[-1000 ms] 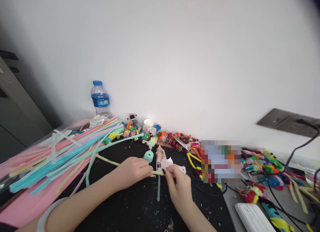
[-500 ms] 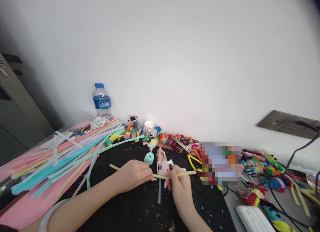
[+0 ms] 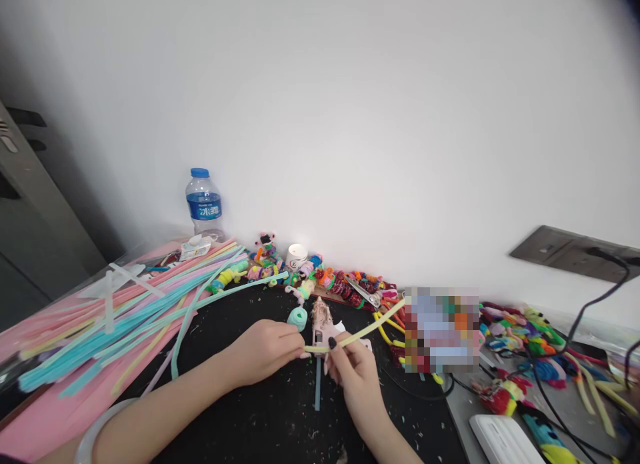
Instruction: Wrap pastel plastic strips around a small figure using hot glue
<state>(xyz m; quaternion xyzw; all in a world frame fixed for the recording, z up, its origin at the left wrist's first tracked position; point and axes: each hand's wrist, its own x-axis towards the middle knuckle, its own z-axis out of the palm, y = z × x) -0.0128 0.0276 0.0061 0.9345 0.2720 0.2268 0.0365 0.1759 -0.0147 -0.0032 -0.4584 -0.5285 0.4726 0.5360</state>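
Observation:
A pale yellow pipe cleaner (image 3: 373, 327) runs between both hands above the black table surface. My left hand (image 3: 267, 349) is closed on its left end, the fingertips pinching it. My right hand (image 3: 354, 367) pinches it farther along with thumb and fingers, and the free end slants up to the right. Behind the hands lies a pink glue gun (image 3: 323, 321), partly covered by my right hand, with a clear glue stick (image 3: 318, 387) poking out toward me. A mint-green coil (image 3: 297, 319) of pipe cleaner sits just beyond my left fingers.
Bundled pastel pipe cleaners (image 3: 150, 324) spread over the left side. Finished fuzzy figures, scissors (image 3: 364, 293) and a paper cup (image 3: 297, 257) line the wall. A water bottle (image 3: 205, 204) stands back left. At right are a blurred-out panel (image 3: 443, 331), black cables and a white device (image 3: 505, 441).
The pipe cleaner's right end has swung upward, and its left end no longer sticks out past my left hand. My right hand has shifted its grip slightly.

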